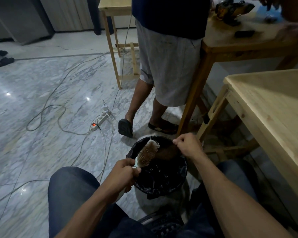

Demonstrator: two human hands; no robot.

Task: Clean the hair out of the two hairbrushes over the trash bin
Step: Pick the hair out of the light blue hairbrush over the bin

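Observation:
My left hand (126, 170) grips the handle of a paddle hairbrush (147, 154), held tilted over the trash bin (162, 188) with its bristles facing up and right. A mat of brown hair (168, 152) stretches from the brush head to my right hand (187, 146), whose fingers pinch its far edge. The bin is lined with a black bag and stands on the floor between my knees. Only one hairbrush is in sight.
A person in grey shorts and sandals (163, 79) stands just beyond the bin beside a wooden table (230, 48). A light wooden table (272, 109) is at my right. A white power strip (100, 120) and loose cables lie on the marble floor to the left.

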